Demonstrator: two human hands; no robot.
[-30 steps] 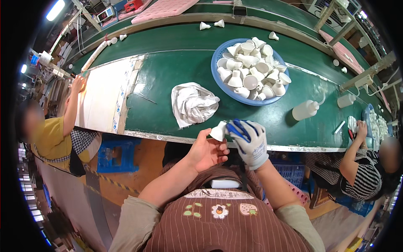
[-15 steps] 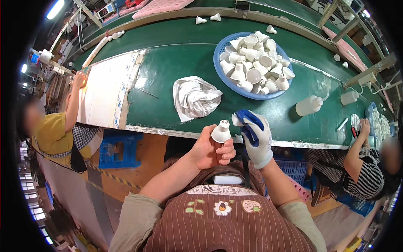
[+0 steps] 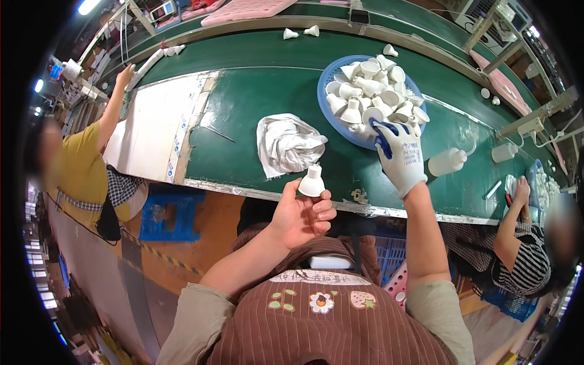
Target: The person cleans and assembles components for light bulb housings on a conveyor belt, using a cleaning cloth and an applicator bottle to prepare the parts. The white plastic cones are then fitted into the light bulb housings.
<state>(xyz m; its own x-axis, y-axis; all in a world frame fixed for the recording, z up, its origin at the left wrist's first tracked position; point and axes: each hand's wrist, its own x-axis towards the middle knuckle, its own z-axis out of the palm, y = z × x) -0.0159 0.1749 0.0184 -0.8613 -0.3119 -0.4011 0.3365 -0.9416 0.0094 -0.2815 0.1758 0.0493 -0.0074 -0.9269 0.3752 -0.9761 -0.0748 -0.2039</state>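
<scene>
My left hand (image 3: 299, 214), bare, holds a white cup-shaped spotlight bulb housing (image 3: 312, 182) upright between thumb and fingers, narrow base upward, just off the table's front edge. My right hand (image 3: 398, 146) wears a white glove with blue-coated fingers. It reaches over the near rim of a round blue basket (image 3: 324, 100) heaped with similar bulb housings (image 3: 353, 111). Its fingers look apart and bent over the housings; whether they touch one is hard to see. A crumpled white cloth (image 3: 289, 146) lies on the table, left of the basket.
The green table (image 3: 237, 97) carries a white board (image 3: 158, 128) at left and a thin metal tool (image 3: 219, 134). Two white bottles (image 3: 447, 162) stand at right. Loose housings (image 3: 311, 30) lie at the back. Co-workers sit on both sides; a blue stool (image 3: 170, 216) is at left.
My right hand has moved from beside my left hand up and right to the basket. My left hand still holds its bulb housing, now tipped differently. The left co-worker's arm reaches farther away.
</scene>
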